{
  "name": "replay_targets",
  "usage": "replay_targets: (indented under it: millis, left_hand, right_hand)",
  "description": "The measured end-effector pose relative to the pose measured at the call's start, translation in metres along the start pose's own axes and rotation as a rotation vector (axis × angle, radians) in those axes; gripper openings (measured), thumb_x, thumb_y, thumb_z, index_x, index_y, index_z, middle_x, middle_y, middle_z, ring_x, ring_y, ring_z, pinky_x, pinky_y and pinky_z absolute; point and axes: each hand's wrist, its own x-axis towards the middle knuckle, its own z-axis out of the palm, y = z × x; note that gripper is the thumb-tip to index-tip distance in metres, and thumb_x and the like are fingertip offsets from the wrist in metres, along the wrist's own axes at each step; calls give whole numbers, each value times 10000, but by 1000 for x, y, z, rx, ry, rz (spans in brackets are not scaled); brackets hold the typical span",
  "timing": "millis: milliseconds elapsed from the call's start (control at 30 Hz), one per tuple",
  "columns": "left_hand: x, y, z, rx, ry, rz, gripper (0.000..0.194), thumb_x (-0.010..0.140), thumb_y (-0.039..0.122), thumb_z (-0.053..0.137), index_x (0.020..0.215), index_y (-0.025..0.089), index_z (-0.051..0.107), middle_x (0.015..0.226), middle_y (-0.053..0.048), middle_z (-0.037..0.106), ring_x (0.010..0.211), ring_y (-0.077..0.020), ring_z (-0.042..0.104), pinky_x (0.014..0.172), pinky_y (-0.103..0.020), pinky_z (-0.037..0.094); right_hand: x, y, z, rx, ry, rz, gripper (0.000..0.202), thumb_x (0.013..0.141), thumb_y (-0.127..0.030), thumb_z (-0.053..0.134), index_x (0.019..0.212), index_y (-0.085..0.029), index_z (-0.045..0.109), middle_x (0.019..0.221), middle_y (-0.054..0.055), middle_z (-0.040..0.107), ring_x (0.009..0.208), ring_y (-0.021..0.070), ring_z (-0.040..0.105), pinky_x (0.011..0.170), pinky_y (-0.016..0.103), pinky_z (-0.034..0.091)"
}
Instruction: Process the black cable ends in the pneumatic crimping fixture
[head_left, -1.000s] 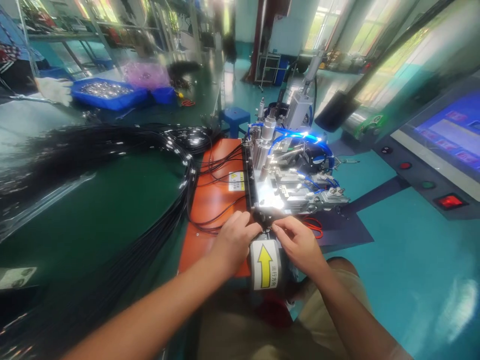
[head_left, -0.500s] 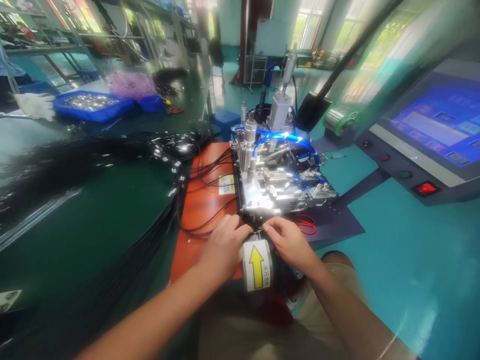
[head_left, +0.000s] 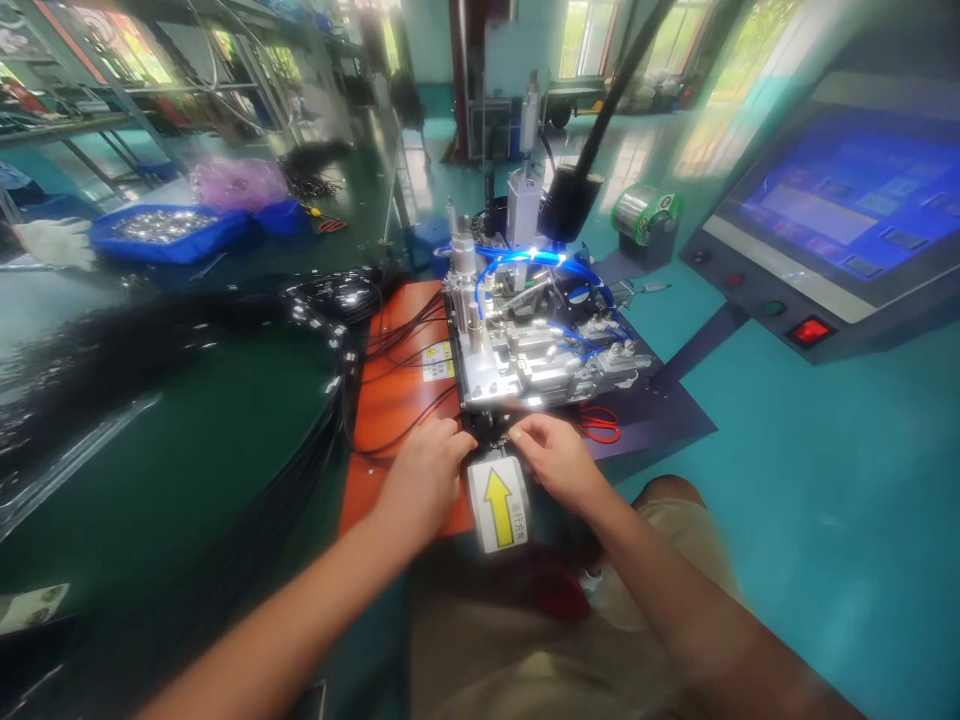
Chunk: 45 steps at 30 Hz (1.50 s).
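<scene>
With the clock face centred on the gap between the two hands, a heaped sweep of thin black cables [head_left: 172,325] is spread out between 9 and 10 o'clock, and a shallow blue plastic tray [head_left: 191,248] filled with shiny small pieces is seen farther off at 10. Several cables are laid across a flat orange metal panel [head_left: 397,395] between 9 and 10, nearer in. The bare left hand [head_left: 427,470] is held between 8 and 9 o'clock, its forearm stretched in from 8, the back of the hand turned up and the fingers curled; its thumb and fingertips are bunched close, but whether a cable end is gripped cannot be told. At 6, just below the fingertips, a rounded white-faced housing marked with a yellow arrow [head_left: 499,505] is seen. From 12 to 1 a silver metal machine with blue air tubes [head_left: 487,370] is mounted, its dark front edge being where the work is centred. The step in hand is judged to be fine fingertip handling there; for the next move, steady, matched fingertips seem to be called for. The bare right hand [head_left: 555,460] is placed between 3 and 4, its forearm angled in from 4, thumb and forefinger nearly closed; anything pinched is too small to be made out. Red looped handles [head_left: 600,424] are seen at 3, and a grey-framed blue screen [head_left: 840,215] at 2.
</scene>
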Motion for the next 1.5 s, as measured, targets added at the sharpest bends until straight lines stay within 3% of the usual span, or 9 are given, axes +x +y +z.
replay_targets:
  millis: [200, 400, 567, 667, 1167, 1500]
  left_hand:
    - [1, -3, -5, -15, -4, 20, 305, 880, 68, 478, 958, 186, 749, 819, -48, 622, 793, -190, 593, 703, -289, 450]
    - [1, -2, -5, 6, 7, 4, 333, 857, 35, 492, 970, 189, 763, 846, -52, 659, 814, -192, 617, 699, -281, 465]
    - [0, -1, -3, 26, -14, -8, 349, 854, 20, 486, 976, 192, 764, 853, -58, 656, 830, -197, 622, 715, -291, 481]
    - [-1, -2, -3, 24, -8, -7, 349, 840, 13, 494, 980, 187, 762, 849, -56, 652, 812, -192, 622, 702, -289, 484]
    - [-1, -3, -4, -6, 42, 44, 332, 818, 9, 504, 943, 191, 751, 854, -52, 672, 822, -172, 637, 728, -275, 519]
    - [-3, -2, -5, -54, 68, 29, 305, 862, 50, 491, 924, 203, 748, 860, -53, 672, 824, -174, 621, 727, -269, 514]
  right_hand:
    - [-4, -1, 3, -65, 101, -84, 194, 843, -345, 568, 765, -185, 646, 702, 6, 640, 629, 160, 557, 614, 274, 435]
    - [-12, -2, 4, -114, 244, -114, 216, 874, -375, 542, 811, -194, 643, 828, 50, 669, 777, 206, 596, 760, 322, 442]
    - [-8, 2, 2, -61, 127, -61, 319, 903, -460, 502, 737, -205, 597, 616, -2, 602, 544, 163, 542, 549, 275, 421]
    - [-6, 4, 5, -25, 66, -52, 316, 905, -467, 499, 739, -210, 576, 592, -25, 573, 492, 138, 498, 492, 252, 395]
    - [-2, 12, 15, 41, 82, -62, 268, 905, -407, 493, 766, -192, 575, 683, -15, 573, 644, 157, 534, 611, 272, 418]
    - [-2, 10, 17, 62, 89, -18, 270, 913, -392, 494, 743, -193, 558, 687, -11, 568, 653, 158, 536, 610, 267, 418]
